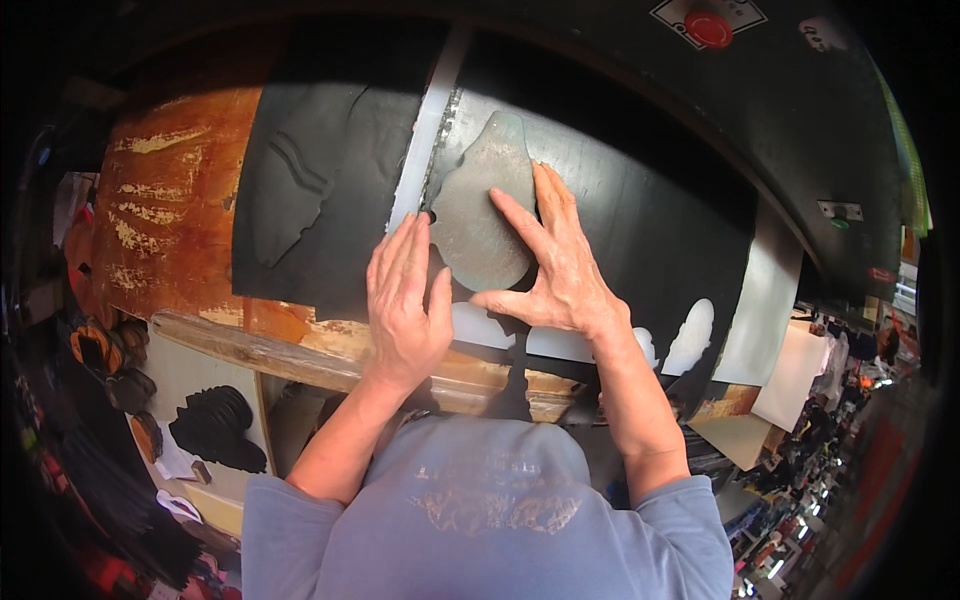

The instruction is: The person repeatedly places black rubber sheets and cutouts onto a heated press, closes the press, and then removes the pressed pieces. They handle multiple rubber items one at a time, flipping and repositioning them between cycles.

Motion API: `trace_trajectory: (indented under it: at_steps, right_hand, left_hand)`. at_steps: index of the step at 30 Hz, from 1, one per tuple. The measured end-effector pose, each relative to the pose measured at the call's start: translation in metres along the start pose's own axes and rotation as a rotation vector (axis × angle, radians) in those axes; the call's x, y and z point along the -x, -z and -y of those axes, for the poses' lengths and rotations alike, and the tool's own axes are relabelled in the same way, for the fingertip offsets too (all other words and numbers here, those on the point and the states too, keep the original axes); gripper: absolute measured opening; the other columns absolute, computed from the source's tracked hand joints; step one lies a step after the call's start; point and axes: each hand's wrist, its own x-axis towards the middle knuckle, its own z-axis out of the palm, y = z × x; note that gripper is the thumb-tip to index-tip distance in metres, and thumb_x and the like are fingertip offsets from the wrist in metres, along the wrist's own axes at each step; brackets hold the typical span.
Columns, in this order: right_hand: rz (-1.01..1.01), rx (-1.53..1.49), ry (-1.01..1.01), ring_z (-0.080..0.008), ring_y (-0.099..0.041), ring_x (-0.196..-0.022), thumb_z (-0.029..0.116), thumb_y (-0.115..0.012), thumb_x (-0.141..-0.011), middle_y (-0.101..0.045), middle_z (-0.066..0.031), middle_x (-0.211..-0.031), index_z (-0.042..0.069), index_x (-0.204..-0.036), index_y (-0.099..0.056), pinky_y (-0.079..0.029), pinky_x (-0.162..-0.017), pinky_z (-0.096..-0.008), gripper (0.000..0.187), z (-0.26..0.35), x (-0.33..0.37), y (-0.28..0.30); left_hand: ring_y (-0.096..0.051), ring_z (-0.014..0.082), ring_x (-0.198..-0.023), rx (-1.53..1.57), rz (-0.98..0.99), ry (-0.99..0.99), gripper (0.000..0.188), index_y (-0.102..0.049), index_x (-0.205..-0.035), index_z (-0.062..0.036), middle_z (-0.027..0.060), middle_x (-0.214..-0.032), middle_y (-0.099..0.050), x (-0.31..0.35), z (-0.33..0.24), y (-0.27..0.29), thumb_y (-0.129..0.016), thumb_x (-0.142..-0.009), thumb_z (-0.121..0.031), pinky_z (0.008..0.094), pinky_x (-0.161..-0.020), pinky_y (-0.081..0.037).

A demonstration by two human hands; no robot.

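Observation:
A flat grey plate [488,200] with a curved, notched outline, like a cutting die, lies on a black sheet [640,225]. My right hand [568,270] is spread along its right side, the index finger over its top and the thumb by its near end. Just off its lower left edge is my left hand [410,315], its fingers stretched out and close together, their tips by a pale strip [425,130]. A small dark knob shows beside those fingertips. Neither hand is wrapped round anything. Cut-out gaps along the black sheet's near edge show a pale surface.
Another black sheet [330,185] with cut lines lies on the worn orange-brown board [165,200] to the left. A wooden rail [260,350] runs along the front. Overhead at right hangs a dark machine beam with a red button [708,30]. Stacked black pieces [217,430] lie lower left.

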Motion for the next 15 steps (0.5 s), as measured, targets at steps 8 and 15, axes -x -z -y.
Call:
trace_trajectory:
  at_steps: [8,15]
  right_hand:
    - [-0.026,0.047,0.021,-0.0587,-0.033,-0.151,0.04,-0.1,-0.059,-0.03,-0.0377,-0.165,0.02,-0.156,-0.057,-0.036,-0.124,-0.0627,0.107,-0.001,-0.001,-0.01]
    - [0.004,-0.063,0.037,-0.057,-0.029,-0.154,0.048,-0.098,-0.065,-0.027,-0.0353,-0.168,0.018,-0.158,-0.054,-0.033,-0.125,-0.0625,0.107,-0.01,0.005,0.002]
  left_hand:
    - [-0.057,0.0444,-0.142,0.043,-0.043,-0.004,0.055,-0.06,-0.145,0.0066,0.0211,-0.144,-0.068,0.006,0.004,-0.001,-0.072,-0.091,0.006,0.0574,-0.12,-0.041]
    - [-0.053,0.0477,-0.141,-0.039,-0.031,-0.007,0.054,-0.059,-0.144,0.0048,0.0231,-0.139,-0.068,0.003,-0.012,0.015,-0.072,-0.091,0.005,0.0543,-0.116,-0.043]
